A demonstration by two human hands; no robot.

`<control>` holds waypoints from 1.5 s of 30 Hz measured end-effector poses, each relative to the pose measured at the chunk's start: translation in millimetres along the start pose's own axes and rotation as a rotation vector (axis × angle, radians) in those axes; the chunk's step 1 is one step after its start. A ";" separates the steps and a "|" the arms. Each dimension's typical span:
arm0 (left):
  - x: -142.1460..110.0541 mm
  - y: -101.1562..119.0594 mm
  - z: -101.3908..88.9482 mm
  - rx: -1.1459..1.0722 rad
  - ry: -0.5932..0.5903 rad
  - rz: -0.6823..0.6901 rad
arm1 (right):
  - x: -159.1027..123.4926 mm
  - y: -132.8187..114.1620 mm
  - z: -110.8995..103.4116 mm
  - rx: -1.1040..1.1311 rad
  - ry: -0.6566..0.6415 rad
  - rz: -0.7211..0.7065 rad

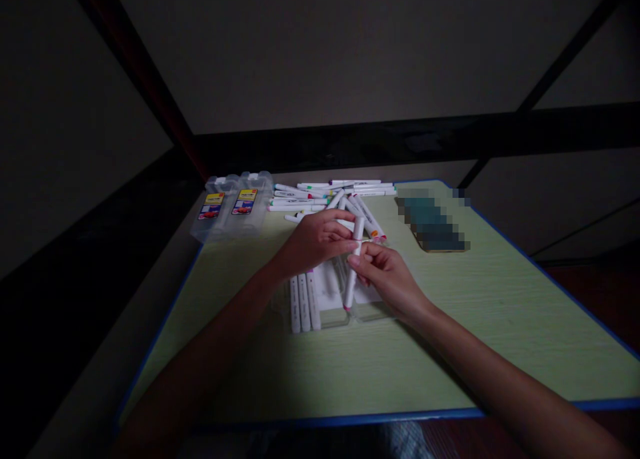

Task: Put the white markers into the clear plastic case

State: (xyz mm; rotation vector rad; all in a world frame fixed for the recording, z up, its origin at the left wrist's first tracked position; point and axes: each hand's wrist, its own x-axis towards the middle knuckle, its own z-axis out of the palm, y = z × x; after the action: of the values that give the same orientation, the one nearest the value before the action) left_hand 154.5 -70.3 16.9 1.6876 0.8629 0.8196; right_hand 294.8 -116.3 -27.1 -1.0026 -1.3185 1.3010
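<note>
Between my two hands a white marker (pixel 352 282) with a pink-red tip at its lower end stands nearly upright. My left hand (pixel 320 239) pinches its upper part with thumb and fingers. Lower down, my right hand (pixel 383 269) grips the same marker. Below them lies an opened clear plastic case (pixel 334 324), partly hidden by my hands and with white inside. Several white markers (pixel 305 302) rest side by side in the left part of it. Just beyond my hands is a loose heap of white markers (pixel 367 216) with coloured ends.
Two clear plastic cases (pixel 253 222) with yellow and blue labels sit at the back left. A phone-like flat object (pixel 433 226), blurred out, lies at the right. The pale green table (pixel 450 339) has a blue edge; a wall rises behind it.
</note>
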 end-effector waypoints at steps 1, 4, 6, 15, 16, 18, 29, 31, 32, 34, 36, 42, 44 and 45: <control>0.0 0.0 0.4 -0.003 0.000 0.003 | -0.1 0.2 0.1 0.002 0.003 0.001; 0.1 -0.3 1.4 -0.015 -0.006 0.007 | -0.4 1.3 0.3 0.010 0.015 0.016; 0.1 -0.8 1.9 -0.027 -0.015 0.017 | -0.3 1.9 0.2 0.017 0.023 0.026; -1.2 -2.3 3.9 -0.058 -0.038 0.099 | 0.2 2.8 0.6 0.074 0.020 0.032; -1.4 -2.0 4.1 -0.060 -0.036 0.106 | 0.2 2.8 1.0 0.077 0.019 0.031; -1.7 -1.2 4.1 -0.064 -0.030 0.114 | 0.1 2.5 1.7 0.085 0.021 0.018; 0.4 1.8 -10.1 -0.111 0.123 0.106 | 0.4 3.1 -1.3 0.103 0.061 0.002; 1.9 0.3 -13.3 -0.116 0.163 0.108 | 0.1 3.1 -1.6 0.117 0.045 0.005; 2.9 -1.2 -15.0 -0.120 0.185 0.109 | -0.2 2.9 -1.5 0.113 0.034 0.005; 5.4 -4.9 -18.4 -0.129 0.227 0.117 | -0.7 2.5 -0.8 0.080 0.021 -0.004; 7.9 -9.3 -21.6 -0.133 0.259 0.133 | -1.1 2.4 0.3 0.025 0.033 -0.031; 12.2 -18.5 -25.6 -0.143 0.316 0.151 | -3.4 3.8 4.5 -0.061 0.040 -0.124; 12.8 -19.8 -25.6 -0.145 0.338 0.152 | -5.1 4.5 5.3 -0.100 0.031 -0.149; 12.9 -20.1 -25.7 -0.145 0.345 0.152 | -5.9 5.0 5.5 -0.124 0.027 -0.159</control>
State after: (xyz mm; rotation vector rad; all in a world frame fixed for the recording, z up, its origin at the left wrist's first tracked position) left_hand 136.2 -42.8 5.1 1.5207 0.8885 1.2731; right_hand 290.0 -122.6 -32.2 -0.9752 -1.4414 1.0936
